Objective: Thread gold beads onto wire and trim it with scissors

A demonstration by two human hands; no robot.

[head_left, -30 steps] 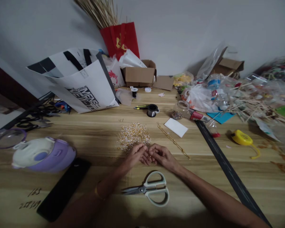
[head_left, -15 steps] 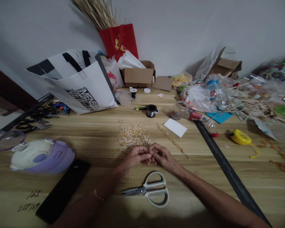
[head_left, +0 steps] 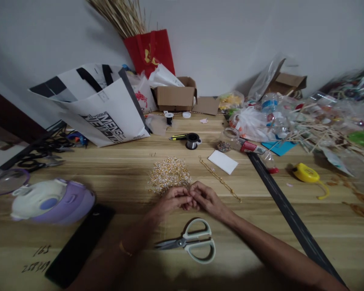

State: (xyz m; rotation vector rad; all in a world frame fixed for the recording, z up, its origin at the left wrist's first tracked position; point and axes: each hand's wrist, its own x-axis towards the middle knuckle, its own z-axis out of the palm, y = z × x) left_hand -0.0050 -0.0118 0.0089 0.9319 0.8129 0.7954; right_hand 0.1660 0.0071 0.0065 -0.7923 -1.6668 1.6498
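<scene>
Both hands together over the table [head_left: 109,165], near its middle. My left hand [head_left: 176,198] is curled, thumb and fingers drawn in close; my right hand [head_left: 206,199] meets it, thumb and forefinger narrowed to a pinch. Fingertips touch or all but touch. Whatever may be between them is too small to make out, so I cannot tell if either hand holds anything.

Beads [head_left: 169,173]: a loose heap, gold and clear, on the wood just beyond my left hand. The knuckles cover its near edge; contact there is unclear. Gold bracelet [head_left: 125,249] on my left wrist.

Scissors [head_left: 181,242] flat on the table on my side of the hands, blades to the left, pale handles to the right. Gold chain [head_left: 220,178] stretched out at a slant beyond my right hand, apart from it. White card [head_left: 223,161] just beside the chain's far half.

Farther out, past the beads: dark spool [head_left: 192,141], a yellow-and-black pen [head_left: 178,137] lying against or close by it. Clear jar [head_left: 232,133] to the right of these, small bits in the bottom. Yellow tape measure [head_left: 306,172] well off to my right. Left side: purple-and-white bottle [head_left: 68,202], dark slab [head_left: 80,246] close by it.
</scene>
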